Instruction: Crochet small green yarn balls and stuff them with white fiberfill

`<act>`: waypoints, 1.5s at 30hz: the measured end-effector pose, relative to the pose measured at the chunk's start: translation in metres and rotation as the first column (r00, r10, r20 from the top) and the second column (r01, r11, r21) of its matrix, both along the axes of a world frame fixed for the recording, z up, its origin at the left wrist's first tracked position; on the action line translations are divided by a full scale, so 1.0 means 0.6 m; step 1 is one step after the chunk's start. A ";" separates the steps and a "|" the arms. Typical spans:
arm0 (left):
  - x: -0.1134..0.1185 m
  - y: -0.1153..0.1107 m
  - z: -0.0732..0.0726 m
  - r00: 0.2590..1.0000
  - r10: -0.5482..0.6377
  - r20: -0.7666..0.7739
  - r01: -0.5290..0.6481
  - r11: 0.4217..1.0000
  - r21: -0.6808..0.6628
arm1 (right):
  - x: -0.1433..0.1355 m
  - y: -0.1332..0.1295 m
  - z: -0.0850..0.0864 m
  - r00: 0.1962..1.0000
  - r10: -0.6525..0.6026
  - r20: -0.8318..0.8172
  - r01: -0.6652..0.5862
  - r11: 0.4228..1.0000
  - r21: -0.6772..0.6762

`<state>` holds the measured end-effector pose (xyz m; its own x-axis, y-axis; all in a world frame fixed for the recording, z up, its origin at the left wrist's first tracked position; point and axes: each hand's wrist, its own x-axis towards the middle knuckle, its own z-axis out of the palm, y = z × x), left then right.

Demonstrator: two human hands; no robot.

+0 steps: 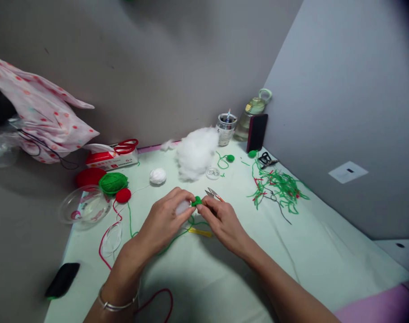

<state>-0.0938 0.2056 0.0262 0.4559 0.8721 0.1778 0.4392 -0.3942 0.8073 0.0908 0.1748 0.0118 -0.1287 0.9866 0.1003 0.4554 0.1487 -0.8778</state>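
The table (292,260), wearing a pale green cover, is carrying most of the things. On its right side, a tangle of green and red yarn scraps (281,186) is lying spread out. Over the middle, the left hand (167,215) is holding its thumb and fingertips together, and the right hand (224,224) is doing the same just beside it. Beyond them, a heap of white fibre stuffing (197,152) is sitting near the wall. In the far corner a water bottle (244,125) is standing, with a dark smartphone (257,133) upright in front of it and a metal tin (225,134) with pens to their left. On the left side, a green yarn ball (113,183) is lying near a smaller red yarn ball (123,195); a white yarn ball (158,176) is resting apart, to their right. Close to the right hand, metal snips (214,194) are lying open, and a yellow-handled crochet hook (200,232) is lying below the hands. The smallest thing is a green crocheted piece (197,201): both hands are pinching it, one from each side.
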 end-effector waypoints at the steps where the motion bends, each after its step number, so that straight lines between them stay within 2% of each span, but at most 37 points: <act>1: 0.003 -0.002 -0.001 1.000 0.001 -0.011 -0.001 1.000 0.004 | 0.000 -0.001 0.001 0.999 0.003 0.038 -0.004 0.999 0.036; 4: 0.010 -0.006 0.001 1.000 0.016 0.009 -0.015 0.999 -0.032 | 0.000 -0.005 0.004 0.990 -0.041 0.136 0.022 0.990 0.140; 6: 0.014 -0.006 0.004 0.999 0.017 0.041 -0.014 0.998 -0.069 | 0.000 -0.005 0.005 0.986 -0.083 0.141 0.060 0.985 0.160; 10: 0.025 -0.009 0.008 0.995 0.080 0.061 -0.076 0.995 -0.062 | 0.001 -0.001 0.005 0.989 -0.149 0.008 0.149 0.988 0.028; 14: 0.045 -0.020 0.001 0.979 0.171 0.112 -0.174 0.984 0.021 | 0.001 0.008 -0.002 0.969 -0.161 -0.190 0.135 0.980 -0.143; 17: 0.054 -0.025 -0.008 0.962 0.219 0.160 -0.222 0.975 0.000 | -0.002 0.011 -0.007 0.973 -0.164 -0.164 0.143 0.981 -0.132; 21: 0.040 -0.012 -0.009 0.950 0.239 0.200 -0.213 0.967 -0.143 | -0.004 0.007 -0.004 0.987 -0.136 -0.085 0.132 0.990 -0.052; 24: 0.023 0.005 -0.005 0.895 0.304 0.326 -0.187 0.920 -0.345 | -0.002 0.005 0.002 0.946 -0.081 -0.313 0.023 0.982 -0.185; 27: 0.029 0.009 -0.008 0.760 0.465 0.454 -0.234 0.848 -0.476 | -0.005 0.003 0.003 0.778 -0.084 -0.623 -0.145 0.941 -0.307; 29: 0.050 -0.002 -0.014 0.723 0.493 0.484 -0.203 0.821 -0.533 | -0.009 0.004 0.002 0.681 -0.094 -0.726 -0.192 0.934 -0.301; 30: 0.063 -0.009 -0.017 0.725 0.479 0.495 -0.138 0.805 -0.577 | -0.010 0.005 0.001 0.654 -0.111 -0.749 -0.179 0.939 -0.295; 31: 0.075 -0.018 -0.019 0.709 0.453 0.541 0.010 0.760 -0.650 | -0.009 0.007 0.001 0.637 -0.141 -0.758 -0.144 0.944 -0.297; 33: 0.093 -0.032 -0.024 0.666 0.401 0.629 0.212 0.707 -0.675 | -0.005 0.011 0.002 0.616 -0.221 -0.756 -0.047 0.948 -0.315; 35: 0.096 -0.036 -0.027 0.682 0.303 0.666 0.284 0.729 -0.623 | 0.002 0.014 0.005 0.602 -0.280 -0.748 0.015 0.941 -0.339; 37: 0.085 -0.030 -0.030 0.767 0.188 0.614 0.254 0.790 -0.558 | 0.006 0.014 0.007 0.611 -0.281 -0.740 0.025 0.942 -0.336; 38: 0.077 -0.025 -0.032 0.814 0.161 0.558 0.197 0.827 -0.527 | 0.007 0.014 0.006 0.622 -0.263 -0.737 0.010 0.944 -0.329; 39: 0.069 -0.018 -0.033 0.841 0.181 0.510 0.128 0.849 -0.513 | 0.008 0.013 0.006 0.630 -0.242 -0.738 -0.014 0.947 -0.322; 42: 0.043 0.000 -0.030 0.829 0.280 0.485 0.014 0.856 -0.517 | 0.010 0.013 0.001 0.636 -0.217 -0.740 -0.043 0.948 -0.314; 45: 0.020 0.007 -0.016 0.782 0.345 0.519 -0.001 0.834 -0.552 | 0.017 0.020 -0.004 0.724 -0.296 -0.623 0.129 0.945 -0.300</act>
